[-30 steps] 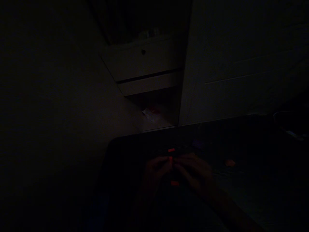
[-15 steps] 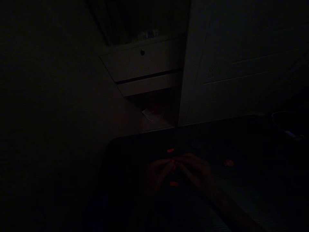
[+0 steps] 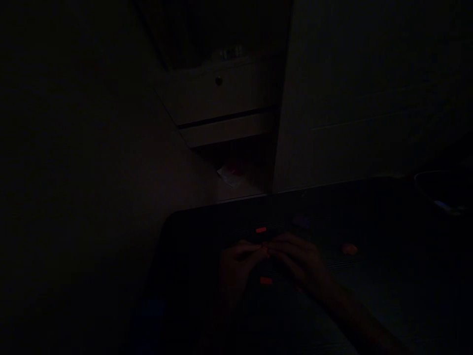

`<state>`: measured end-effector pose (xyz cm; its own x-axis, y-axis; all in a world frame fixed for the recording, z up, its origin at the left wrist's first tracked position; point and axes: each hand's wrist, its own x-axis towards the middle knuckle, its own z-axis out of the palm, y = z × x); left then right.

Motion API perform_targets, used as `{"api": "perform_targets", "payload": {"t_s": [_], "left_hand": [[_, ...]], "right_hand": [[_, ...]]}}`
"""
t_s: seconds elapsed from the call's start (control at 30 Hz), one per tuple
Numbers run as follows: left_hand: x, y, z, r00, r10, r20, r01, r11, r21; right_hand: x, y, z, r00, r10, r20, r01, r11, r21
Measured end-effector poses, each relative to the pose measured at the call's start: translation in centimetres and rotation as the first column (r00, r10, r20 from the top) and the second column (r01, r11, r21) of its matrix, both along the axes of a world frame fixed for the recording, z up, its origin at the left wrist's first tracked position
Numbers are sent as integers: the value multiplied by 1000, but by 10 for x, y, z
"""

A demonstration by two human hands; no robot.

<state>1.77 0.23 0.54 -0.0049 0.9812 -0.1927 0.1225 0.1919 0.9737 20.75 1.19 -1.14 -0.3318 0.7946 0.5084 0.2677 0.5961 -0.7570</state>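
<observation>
The view is very dark. My left hand (image 3: 238, 266) and my right hand (image 3: 301, 259) meet at their fingertips over the dark tabletop. Both are closed, pinching a small orange-red piece (image 3: 267, 254) that is mostly covered by the fingers; its kind is not clear. Just beyond the fingertips lies a bright orange-red strip (image 3: 260, 230). A second orange-red block (image 3: 266, 280) rests on the near side, between the two wrists.
To the right of my hands sits a pinkish-orange lump (image 3: 349, 249). A dark purple lump (image 3: 301, 221) lies behind the right hand. At far right is a pale cable (image 3: 424, 192). Behind the table (image 3: 207, 222) stands a cabinet with a drawer (image 3: 221, 96).
My fingers have shifted slightly around the small piece, still meeting at the tips. The strip, block and lumps stay where they were.
</observation>
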Motion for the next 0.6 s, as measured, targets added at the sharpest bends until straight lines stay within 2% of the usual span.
{"api": "perform_targets", "payload": {"t_s": [0.23, 0.43, 0.6], "left_hand": [[1, 0, 3, 1000, -13, 19, 13, 1000, 6], [0, -1, 0, 1000, -7, 2, 7, 1000, -2], [0, -1, 1, 1000, -28, 4, 28, 1000, 13]], "right_hand": [[2, 1, 1, 1000, 22, -3, -22, 1000, 0], [1, 0, 1, 1000, -5, 7, 4, 997, 77], [2, 0, 2, 1000, 25, -11, -24, 998, 60]]}}
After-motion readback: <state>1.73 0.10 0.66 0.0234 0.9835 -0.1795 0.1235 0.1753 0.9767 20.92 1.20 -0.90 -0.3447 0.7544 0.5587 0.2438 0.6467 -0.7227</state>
